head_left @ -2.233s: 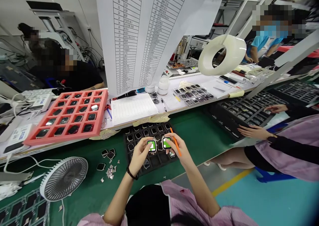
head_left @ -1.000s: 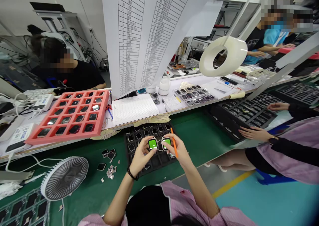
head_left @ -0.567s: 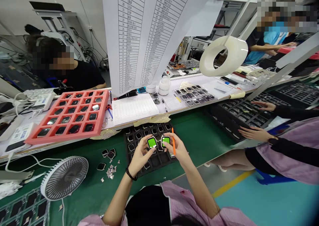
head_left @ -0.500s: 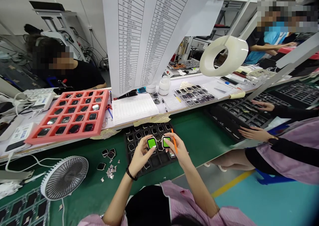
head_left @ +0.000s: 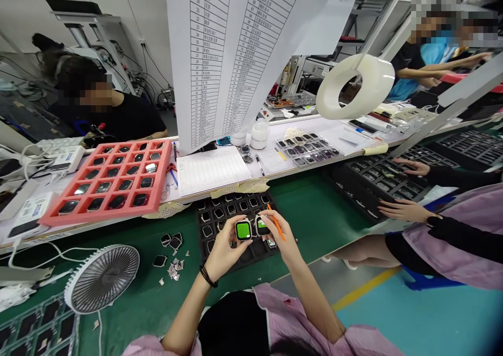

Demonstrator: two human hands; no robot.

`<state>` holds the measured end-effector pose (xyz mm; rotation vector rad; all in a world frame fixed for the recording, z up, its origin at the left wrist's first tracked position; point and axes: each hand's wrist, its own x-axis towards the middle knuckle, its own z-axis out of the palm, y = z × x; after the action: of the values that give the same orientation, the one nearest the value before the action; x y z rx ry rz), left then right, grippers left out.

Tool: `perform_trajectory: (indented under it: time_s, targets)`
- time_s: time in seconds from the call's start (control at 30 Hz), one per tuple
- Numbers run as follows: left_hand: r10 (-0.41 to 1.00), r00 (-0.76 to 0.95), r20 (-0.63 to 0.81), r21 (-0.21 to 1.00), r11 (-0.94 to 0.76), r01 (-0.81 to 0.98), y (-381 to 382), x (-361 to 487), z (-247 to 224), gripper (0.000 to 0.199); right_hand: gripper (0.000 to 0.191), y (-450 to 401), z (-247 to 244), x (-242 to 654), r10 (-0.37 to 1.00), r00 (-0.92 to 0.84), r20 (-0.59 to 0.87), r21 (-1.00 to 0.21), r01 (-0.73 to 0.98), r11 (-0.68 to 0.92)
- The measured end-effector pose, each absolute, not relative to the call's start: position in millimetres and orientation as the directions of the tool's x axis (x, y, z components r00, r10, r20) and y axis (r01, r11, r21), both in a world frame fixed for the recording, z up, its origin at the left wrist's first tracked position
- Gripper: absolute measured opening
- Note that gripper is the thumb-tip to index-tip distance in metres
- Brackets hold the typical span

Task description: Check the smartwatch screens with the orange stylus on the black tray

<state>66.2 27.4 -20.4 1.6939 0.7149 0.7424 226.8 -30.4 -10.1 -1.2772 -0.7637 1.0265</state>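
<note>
My left hand (head_left: 225, 250) is closed round the edges of a square watch (head_left: 243, 231) with a lit green screen. Beside it, my right hand (head_left: 283, 235) holds a second watch (head_left: 262, 226), its screen partly green and partly covered by a finger. An orange pen-like stick (head_left: 276, 222) lies between the fingers of that same hand. Both watches are held above a black foam tray (head_left: 257, 250), whose compartments hold several watch cases. My hands hide part of the tray.
A pink foam tray (head_left: 165, 180) of watches and a paper sheet (head_left: 212, 171) lie on the shelf. A white fan (head_left: 102, 278) stands left, near loose watches (head_left: 160, 261) and scraps. At right, another person's hands (head_left: 406, 209) are over black trays. A tape roll (head_left: 387, 86) hangs above.
The left watch has moved slightly right and down, its screen now more fully visible. The right watch has turned and is more covered by a finger, and the orange stick has tilted.
</note>
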Motion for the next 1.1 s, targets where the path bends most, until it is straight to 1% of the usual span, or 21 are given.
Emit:
perform_trajectory:
  time_s: [0.1,0.17,0.3,0.47,0.53,0.6,0.73,0.83,0.9,0.97,1.03,1.1]
  targets:
    - [0.772,0.606,0.190,0.919,-0.357,0.166,26.7,69.0,-14.3,0.042,0.031,-29.8,-11.5,224.4,0.928,0.365,-0.075,-0.988,-0.154,-0.019]
    - [0.774,0.593,0.223,0.891,-0.409,0.198,27.8,70.9,-10.8,0.041,0.030,-30.0,-12.4,222.8,0.929,0.364,-0.071,-0.989,-0.144,-0.020]
    - [0.802,0.553,0.224,0.902,-0.386,0.195,30.5,73.5,-9.7,0.042,0.030,-31.6,-12.6,222.0,0.947,0.315,-0.071,-0.985,-0.170,-0.017]
    - [0.816,0.535,0.219,0.911,-0.367,0.187,30.2,73.7,-14.0,0.040,0.039,-31.1,-11.5,222.8,0.951,0.309,0.000,-0.997,-0.077,0.024]
    - [0.819,0.532,0.216,0.912,-0.364,0.189,29.7,73.5,-14.6,0.040,0.040,-30.2,-12.1,222.6,0.948,0.318,0.010,-0.997,-0.072,0.035]
    - [0.823,0.528,0.210,0.914,-0.357,0.194,29.5,73.5,-14.3,0.041,0.039,-29.9,-13.2,222.4,0.949,0.316,-0.004,-0.995,-0.097,0.028]
    - [0.825,0.530,0.196,0.922,-0.340,0.188,29.4,73.3,-12.7,0.043,0.031,-31.1,-13.6,222.0,0.952,0.303,-0.055,-0.985,-0.170,-0.003]
    - [0.818,0.539,0.203,0.915,-0.354,0.192,29.4,72.6,-11.7,0.041,0.030,-32.1,-12.8,221.3,0.952,0.299,-0.068,-0.984,-0.178,-0.015]
    - [0.793,0.557,0.246,0.885,-0.419,0.205,30.1,72.1,-11.9,0.040,0.028,-32.3,-13.5,220.4,0.952,0.300,-0.060,-0.986,-0.166,-0.009]
    - [0.732,0.598,0.327,0.817,-0.537,0.211,32.0,71.8,-13.5,0.039,0.026,-32.5,-15.2,218.9,0.953,0.302,-0.027,-0.993,-0.116,0.009]
    - [0.649,0.654,0.389,0.728,-0.651,0.214,34.9,71.9,-17.2,0.042,0.027,-33.5,-17.2,216.9,0.955,0.294,0.021,-1.000,-0.003,0.023]
    - [0.593,0.696,0.405,0.652,-0.721,0.236,37.8,72.4,-22.6,0.047,0.030,-35.2,-18.8,214.8,0.962,0.268,0.048,-0.991,0.133,0.012]
